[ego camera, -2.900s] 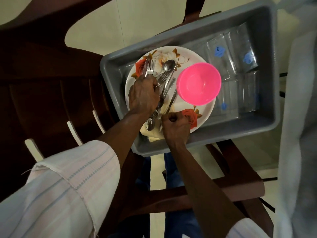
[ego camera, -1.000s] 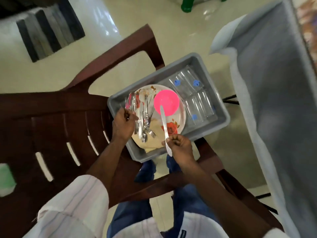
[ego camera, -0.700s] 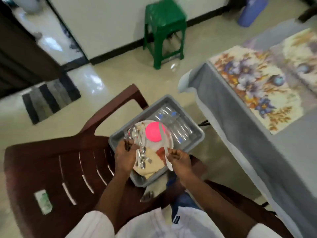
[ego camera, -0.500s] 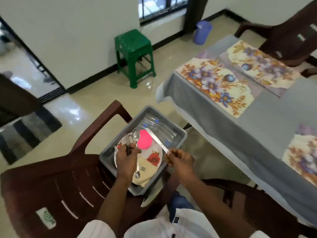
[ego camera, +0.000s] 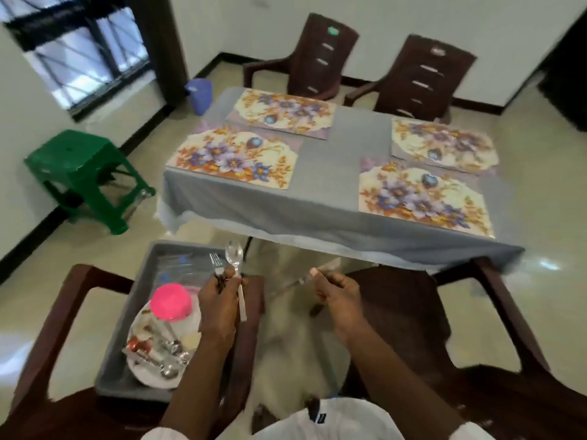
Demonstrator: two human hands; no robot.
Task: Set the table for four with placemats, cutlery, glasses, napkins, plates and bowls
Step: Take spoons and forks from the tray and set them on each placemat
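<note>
My left hand (ego camera: 219, 300) grips a spoon (ego camera: 234, 255) and a fork (ego camera: 216, 260), both pointing up, above the right edge of the grey tub (ego camera: 143, 274). A blurred table knife (ego camera: 317, 270) is pinched in my right hand (ego camera: 336, 292), held over the floor between two chairs. The tub sits on a brown chair and holds a floral plate (ego camera: 139, 369) with a pink bowl (ego camera: 171, 302), more cutlery (ego camera: 168, 354), a napkin and clear glasses (ego camera: 181, 265). Ahead stands the grey-clothed table (ego camera: 330, 173) with floral placemats (ego camera: 235, 157) at several places.
A brown chair (ego camera: 495, 312) stands at the right between me and the table. Two more brown chairs (ego camera: 320, 55) stand on the table's far side. A green stool (ego camera: 79, 166) and a blue bin (ego camera: 199, 94) are at the left near the wall.
My head lifted from the tub toward the table. Both hands rose out of the tub, the left with the spoon and fork, the right with the knife, and shifted right.
</note>
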